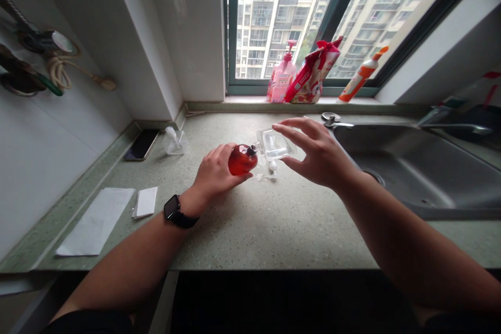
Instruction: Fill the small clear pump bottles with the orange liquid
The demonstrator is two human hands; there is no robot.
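While the left hand clenches a red plastic bottle above the speckled table, the right hand hangs open, its grip released, just over a clear square container — lifting that would call for those fingers closing.

left hand around a red bottle, its neck against a clear pouch, open right hand just beside

Round bottle: translucent red. Countertop: speckled sage green. Pump bottle: pink. Pouch: red, white. Squeeze bottle: orange, white.
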